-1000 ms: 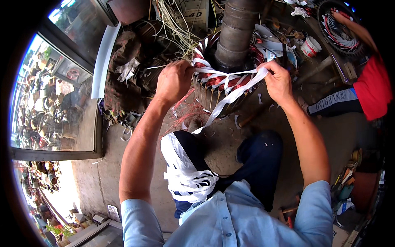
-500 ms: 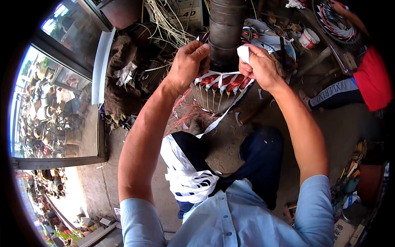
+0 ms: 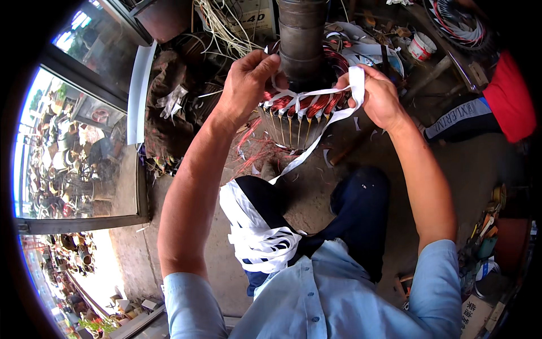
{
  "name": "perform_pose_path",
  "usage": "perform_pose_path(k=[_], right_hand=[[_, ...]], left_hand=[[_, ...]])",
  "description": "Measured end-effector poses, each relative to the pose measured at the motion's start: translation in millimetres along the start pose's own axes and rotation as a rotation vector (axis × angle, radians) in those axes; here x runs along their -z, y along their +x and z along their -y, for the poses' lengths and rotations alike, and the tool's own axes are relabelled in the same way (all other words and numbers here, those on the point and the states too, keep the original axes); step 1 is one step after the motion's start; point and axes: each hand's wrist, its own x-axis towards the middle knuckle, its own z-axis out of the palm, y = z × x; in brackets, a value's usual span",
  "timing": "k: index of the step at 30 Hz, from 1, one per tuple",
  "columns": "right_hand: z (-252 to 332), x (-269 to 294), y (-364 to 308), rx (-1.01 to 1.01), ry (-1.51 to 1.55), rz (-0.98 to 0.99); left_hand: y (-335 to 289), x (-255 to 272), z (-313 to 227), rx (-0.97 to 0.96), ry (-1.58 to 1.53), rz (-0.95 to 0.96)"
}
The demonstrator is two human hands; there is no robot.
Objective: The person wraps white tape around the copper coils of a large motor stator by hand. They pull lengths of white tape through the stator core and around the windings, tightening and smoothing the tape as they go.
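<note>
1. A cluttered workshop floor of bare concrete fills the centre of the frame, strewn with wire scraps and white offcuts.
2. At the left edge a glass window in a dark frame shows a street full of metal goods.
3. At the top centre stands a motor rotor: a dark cylinder above, copper windings below it, and pale slot strips running down its lower part.
4. The left hand, in the upper middle of the frame, is closed at the upper left of the rotor, its fingers pinched on white tape where the tape meets the windings.
5. The right hand, just right of the rotor, is closed too, gripping a folded bit of the same tape between thumb and fingers.
6. The tape runs as a taut band across the front of the windings between the 2 hands.
7. From the right hand a loose length drops diagonally down-left past the rotor to the lap.
8. There it ends in a bundle of white loops lying on a dark trouser leg, in the lower centre.
9. A light blue shirt fills the bottom of the frame, sleeves rolled above the elbows.
10. At the upper right lie a white tub, a coil of wire and a red cloth.
11. Pale wires hang tangled at the top, left of the rotor.
</note>
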Motion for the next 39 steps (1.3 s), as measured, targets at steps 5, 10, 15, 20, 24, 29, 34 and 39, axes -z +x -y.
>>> perform_pose_path(k=[5,10,15,20,24,29,34,39], right_hand=[[-34,78,-30,-0.17,0.255,-0.23],[-87,144,-110,-0.404,-0.159,-0.634],[-99,136,-177,-0.186,-0.524,-0.8],[-86,27,-212,0.158,-0.673,-0.615],[-93,-78,-225,0.244,-0.733,-0.008],[-111,-152,-223,0.347,-0.629,0.228],[-103,-165,-238,0.385,-0.65,0.277],[-97,-160,-258,0.379,-0.681,0.216]], left_hand=[[-16,-35,-34,-0.394,0.403,0.308],[-69,1,-26,-0.19,0.321,0.178],[-171,59,34,-0.075,0.317,-0.134],[-292,66,84,0.268,0.246,-0.428],[-354,28,101,0.258,0.532,-0.392],[-373,-6,110,-0.027,1.112,-0.218],[-367,-5,119,-0.157,1.26,-0.205],[-360,0,108,-0.169,1.016,-0.327]])
